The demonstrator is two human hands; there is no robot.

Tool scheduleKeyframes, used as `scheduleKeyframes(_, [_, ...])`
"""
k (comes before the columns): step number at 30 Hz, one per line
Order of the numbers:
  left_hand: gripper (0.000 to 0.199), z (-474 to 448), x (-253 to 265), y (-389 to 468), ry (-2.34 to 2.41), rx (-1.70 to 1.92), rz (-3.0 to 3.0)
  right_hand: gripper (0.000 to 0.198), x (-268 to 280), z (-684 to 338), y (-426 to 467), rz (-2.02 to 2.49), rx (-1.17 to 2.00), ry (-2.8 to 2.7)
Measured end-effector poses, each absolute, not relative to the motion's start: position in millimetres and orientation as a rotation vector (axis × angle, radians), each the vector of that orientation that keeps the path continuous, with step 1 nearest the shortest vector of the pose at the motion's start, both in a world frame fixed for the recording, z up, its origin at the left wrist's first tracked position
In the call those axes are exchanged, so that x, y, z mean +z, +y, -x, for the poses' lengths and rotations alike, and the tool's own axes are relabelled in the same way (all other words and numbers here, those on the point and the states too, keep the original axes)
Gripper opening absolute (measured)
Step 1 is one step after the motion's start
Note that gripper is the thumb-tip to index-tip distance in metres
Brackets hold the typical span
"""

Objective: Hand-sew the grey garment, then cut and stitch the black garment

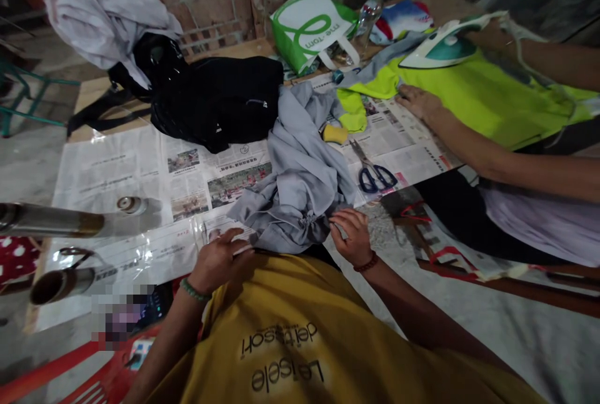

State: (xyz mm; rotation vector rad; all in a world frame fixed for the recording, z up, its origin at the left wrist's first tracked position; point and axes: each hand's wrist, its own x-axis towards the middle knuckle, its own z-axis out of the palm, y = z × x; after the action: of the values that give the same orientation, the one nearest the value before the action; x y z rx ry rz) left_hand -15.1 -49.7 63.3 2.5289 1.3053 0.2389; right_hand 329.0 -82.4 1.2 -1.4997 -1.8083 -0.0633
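Observation:
A crumpled grey garment lies bunched at the table's front edge, with gathered fabric nearest me. My left hand, with a green bead bracelet, rests at its left edge, fingers apart. At the right edge is my right hand, wearing a red bracelet; its fingers are loosely bent and near or touching the fabric, with no clear grip. Scissors with dark handles and a yellow sponge-like piece lie just right of the garment.
A co-worker's hand holds a clothes iron over a neon-yellow garment. A black bag, a shopping bag and a bottle stand behind. At left are a metal flask, its cap and a cup.

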Motion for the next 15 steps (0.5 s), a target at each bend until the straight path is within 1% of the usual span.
scheduleKeyframes(2, [0.022,6,70,-47,1.405,0.486,-2.535,0.010,3,-326,-85,1.487,-0.026,-1.824])
scheduleKeyframes(4, [0.020,-9,76,-45,1.344,0.610,-2.540,0.010,2,-321,-90,1.475,0.026,-1.853])
scheduleKeyframes(7, [0.020,-38,80,-46,1.207,0.558,-2.611,0.010,0,-312,-94,1.468,0.078,-1.892])
scheduleKeyframes(10, [0.021,-68,77,-45,1.186,0.559,-2.724,0.014,-2,-307,-89,1.500,0.037,-1.876])
scheduleKeyframes(13, [0.033,-90,68,-37,1.127,0.536,-2.764,0.030,0,-313,-72,1.489,0.075,-1.948])
scheduleKeyframes(15, [0.034,-99,58,-28,1.091,0.488,-2.685,0.038,1,-320,-56,1.418,0.178,-2.056])
